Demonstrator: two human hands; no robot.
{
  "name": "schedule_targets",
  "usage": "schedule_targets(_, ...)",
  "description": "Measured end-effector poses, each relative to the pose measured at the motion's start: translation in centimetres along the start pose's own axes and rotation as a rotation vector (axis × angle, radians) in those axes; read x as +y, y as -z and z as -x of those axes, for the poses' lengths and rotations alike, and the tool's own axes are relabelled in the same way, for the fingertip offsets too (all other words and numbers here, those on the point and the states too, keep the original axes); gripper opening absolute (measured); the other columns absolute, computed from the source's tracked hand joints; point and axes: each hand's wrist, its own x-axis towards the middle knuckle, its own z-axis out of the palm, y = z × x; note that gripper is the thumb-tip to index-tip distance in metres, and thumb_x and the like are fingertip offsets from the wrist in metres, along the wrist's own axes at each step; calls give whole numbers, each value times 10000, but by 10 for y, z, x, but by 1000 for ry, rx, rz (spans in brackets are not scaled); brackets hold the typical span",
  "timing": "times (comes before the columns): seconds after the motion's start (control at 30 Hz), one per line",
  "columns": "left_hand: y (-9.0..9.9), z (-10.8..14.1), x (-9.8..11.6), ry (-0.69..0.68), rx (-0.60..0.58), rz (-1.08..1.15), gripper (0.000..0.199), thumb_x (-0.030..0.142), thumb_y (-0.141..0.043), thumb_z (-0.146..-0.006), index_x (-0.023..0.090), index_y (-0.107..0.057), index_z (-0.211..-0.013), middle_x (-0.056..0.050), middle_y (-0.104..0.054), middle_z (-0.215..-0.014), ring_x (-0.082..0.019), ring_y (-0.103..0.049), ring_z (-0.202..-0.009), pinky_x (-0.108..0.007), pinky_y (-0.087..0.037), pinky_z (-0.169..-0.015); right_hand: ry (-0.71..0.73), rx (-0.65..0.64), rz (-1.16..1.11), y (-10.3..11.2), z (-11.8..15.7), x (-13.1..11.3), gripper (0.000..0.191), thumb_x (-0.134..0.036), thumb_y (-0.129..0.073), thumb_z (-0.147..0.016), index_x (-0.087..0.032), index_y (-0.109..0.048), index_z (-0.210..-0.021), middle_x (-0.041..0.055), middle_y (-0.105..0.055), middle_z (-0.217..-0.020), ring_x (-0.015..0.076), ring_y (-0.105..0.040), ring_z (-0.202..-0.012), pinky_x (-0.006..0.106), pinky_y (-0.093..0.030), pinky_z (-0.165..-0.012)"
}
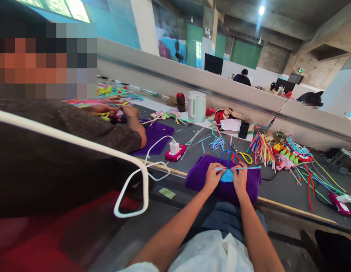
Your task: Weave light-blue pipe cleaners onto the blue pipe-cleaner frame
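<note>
My left hand [213, 177] and my right hand [240, 178] are close together over a purple cloth [196, 175] at the table's front edge. Both pinch a light blue pipe cleaner [254, 167], which lies crosswise and sticks out beyond my right fingers. Between the hands is a patch of light blue wrapped pipe cleaner [227, 176]. A dark blue pipe-cleaner frame [228, 156] rises from it, away from me. Just beyond my right hand lie scissors with yellow and orange handles [245, 158]. The fingertips' exact grip is too small to make out.
At left, a co-worker's arm [138, 130] reaches over another purple cloth [158, 138]. A white cable [153, 151] runs to a pink socket block [175, 152]. Behind stand a kettle [197, 107] and a dark jar [180, 102]. Pipe-cleaner bundles [262, 149] and a phone [243, 130] lie right.
</note>
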Motion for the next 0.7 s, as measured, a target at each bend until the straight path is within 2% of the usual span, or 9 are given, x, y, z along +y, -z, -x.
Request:
schedule_targets(0.2,-4,-1,-2,54,4,27,172,347,-584,-820,264,-721,-884,-33,-696,-851,-220,-567,-857,-360,-437,-782,96,-71,187,0,6,-3,242,-327,-503,-883,-195,-681,-787,79,-673,-860,227,-559,-883,371,-358,-864)
schedule_targets(0.47,-5,1,-1,122,59,18,170,331,-567,-824,252,-712,-868,-19,-693,-838,-201,-593,-810,-332,-446,-761,73,-157,170,-1,6,-3,234,-309,-487,-889,-205,-680,-808,63,-698,-880,203,-607,-852,309,-386,-792)
schedule_targets(0.7,-5,3,1,155,109,-9,239,368,-491,-868,237,-690,-844,-26,-684,-819,-198,-601,-810,-322,-438,-775,57,-177,109,0,4,-8,212,-280,-472,-878,-210,-671,-858,57,-695,-910,204,-613,-875,312,-399,-815)
